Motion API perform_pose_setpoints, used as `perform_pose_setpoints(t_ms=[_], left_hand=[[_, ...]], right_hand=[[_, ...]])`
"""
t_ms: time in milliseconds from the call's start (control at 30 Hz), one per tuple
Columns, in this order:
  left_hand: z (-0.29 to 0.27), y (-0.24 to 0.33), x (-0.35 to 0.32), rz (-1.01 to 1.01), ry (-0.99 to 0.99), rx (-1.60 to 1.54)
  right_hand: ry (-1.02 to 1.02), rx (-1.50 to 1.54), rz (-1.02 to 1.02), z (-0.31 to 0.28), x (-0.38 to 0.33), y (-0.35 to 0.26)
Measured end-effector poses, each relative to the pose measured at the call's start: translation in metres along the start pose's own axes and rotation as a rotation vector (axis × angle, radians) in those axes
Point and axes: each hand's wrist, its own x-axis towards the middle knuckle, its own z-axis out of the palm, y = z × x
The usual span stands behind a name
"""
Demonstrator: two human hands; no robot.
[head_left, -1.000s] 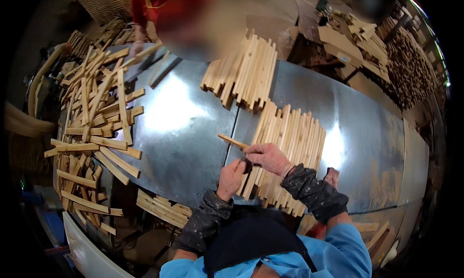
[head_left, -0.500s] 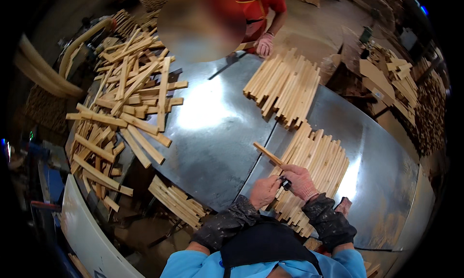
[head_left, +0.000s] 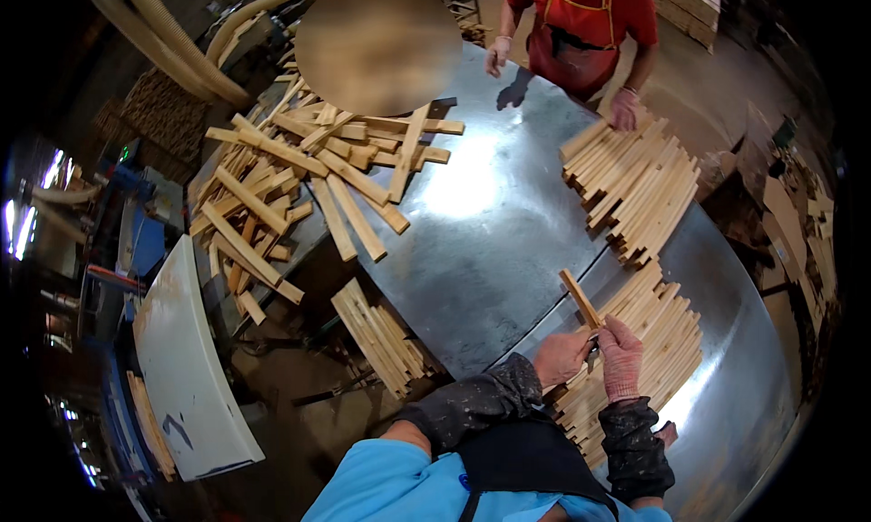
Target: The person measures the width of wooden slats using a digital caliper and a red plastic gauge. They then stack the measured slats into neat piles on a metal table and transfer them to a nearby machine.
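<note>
My left hand (head_left: 561, 359) is bare and closed, its fingertips on a small dark-and-silver tool (head_left: 592, 351) whose exact kind I cannot make out. Against it my right hand (head_left: 622, 361), in a pinkish knitted glove, is closed on a wooden strip (head_left: 581, 297) that points away to the upper left. Both hands meet above the near row of wooden strips (head_left: 658, 327), laid side by side on the metal table (head_left: 472, 277). Their fingers partly hide the tool and the strip's near end.
Across the table a co-worker in a red apron (head_left: 576, 59) rests a gloved hand (head_left: 625, 109) on another row of strips (head_left: 640, 182). At the left lies a jumbled heap of strips (head_left: 263, 191). More strips (head_left: 376, 336) lie below the table edge. A pale panel (head_left: 190, 368) stands lower left.
The view has swung left, so the table and rows sit further right. My hands stay together at the strip and tool. The co-worker has straightened, one hand now on the far row.
</note>
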Motion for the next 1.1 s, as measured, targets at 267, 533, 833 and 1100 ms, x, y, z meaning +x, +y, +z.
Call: perform_pose_setpoints(t_ms=[267, 533, 833, 1100], left_hand=[[-0.004, 0.001, 0.003, -0.033, -0.042, 0.102], [-0.014, 0.018, 0.008, 0.078, 0.048, 0.028], [-0.015, 0.012, 0.005, 0.076, -0.032, -0.317], [-0.032, 0.024, 0.015, -0.485, -0.097, -1.042]], right_hand=[[0.088, 0.164, 0.108, 0.005, 0.009, 0.013], [0.161, 0.366, -0.013, 0.008, -0.015, -0.022], [0.213, 0.45, -0.238, -0.012, -0.037, -0.082], [-0.138, -0.839, -0.211, -0.052, -0.037, -0.039]])
